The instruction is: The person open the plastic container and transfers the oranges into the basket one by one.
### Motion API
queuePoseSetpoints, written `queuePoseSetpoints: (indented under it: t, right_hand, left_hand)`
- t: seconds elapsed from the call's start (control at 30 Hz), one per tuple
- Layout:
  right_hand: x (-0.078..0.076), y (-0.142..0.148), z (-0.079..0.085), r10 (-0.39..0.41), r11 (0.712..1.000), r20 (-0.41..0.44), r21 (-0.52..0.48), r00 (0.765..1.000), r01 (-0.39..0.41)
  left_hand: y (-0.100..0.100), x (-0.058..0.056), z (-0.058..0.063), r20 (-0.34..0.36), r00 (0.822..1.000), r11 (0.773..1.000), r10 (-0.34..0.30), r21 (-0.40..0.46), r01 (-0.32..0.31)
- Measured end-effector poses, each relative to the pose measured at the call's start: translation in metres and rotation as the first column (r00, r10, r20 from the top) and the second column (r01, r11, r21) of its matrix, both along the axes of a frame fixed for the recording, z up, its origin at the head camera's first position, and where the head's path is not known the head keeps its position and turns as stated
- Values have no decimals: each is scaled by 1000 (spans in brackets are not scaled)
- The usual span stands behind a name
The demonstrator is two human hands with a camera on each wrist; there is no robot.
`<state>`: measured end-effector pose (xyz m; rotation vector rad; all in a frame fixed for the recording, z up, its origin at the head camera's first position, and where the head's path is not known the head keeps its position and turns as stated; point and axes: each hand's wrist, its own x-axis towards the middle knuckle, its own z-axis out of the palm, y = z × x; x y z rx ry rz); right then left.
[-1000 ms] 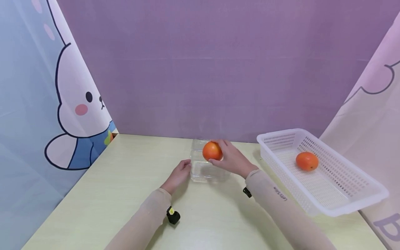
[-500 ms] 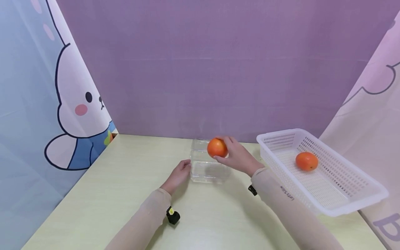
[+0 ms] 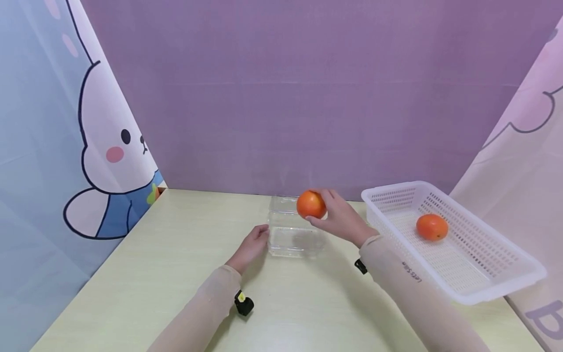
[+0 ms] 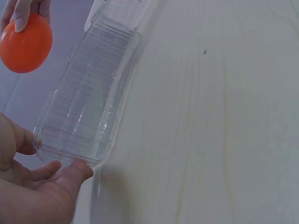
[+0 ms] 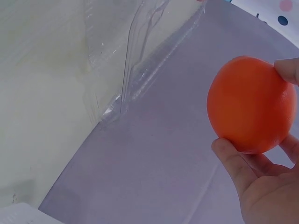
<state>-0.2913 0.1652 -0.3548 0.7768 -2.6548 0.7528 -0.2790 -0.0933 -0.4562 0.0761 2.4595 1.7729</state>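
A smooth, round orange-red fruit is held by my right hand between thumb and fingertips, above the right part of a clear plastic box. The box stands open, its hinged lid toward the back. My left hand is at the box's left end; in the left wrist view its thumb and fingers grip the end corners. The right wrist view shows the fruit with fingertips pressed on its sides, well apart from the clear plastic edge.
A white perforated basket stands at the right of the pale wooden table, with a second orange-red fruit in it. A purple curtain hangs right behind the table; printed cloths flank both sides.
My right hand has carried the fruit to the right and slightly up, away from the middle of the box. The left hand and the box have stayed in place.
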Motion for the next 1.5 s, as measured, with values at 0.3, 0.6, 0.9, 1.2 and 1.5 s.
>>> queuePoseSetpoints:
  t: [0.3,0.6,0.9,1.2,1.5]
  right_hand:
    - [3,17,12,-7,1000,-57,2,998,7]
    - [5,32,22,-18,1000,-96,10,995,19]
    - [5,51,30,-54,998,-105,17,993,56]
    - [4,75,41,-90,995,-128,22,988,93]
    - [6,104,51,-163,986,-136,-12,977,163]
  left_hand:
    - [2,1,2,-10,1000,1000,-2,-10,2]
    - [2,-1,0,-16,1000,1000,-5,0,5]
    - [2,0,1,-4,1000,1000,-6,-3,6]
    - [3,0,2,3,1000,1000,1,-5,-1]
    - [3,-1,1,21,1000,1000,-4,4,4]
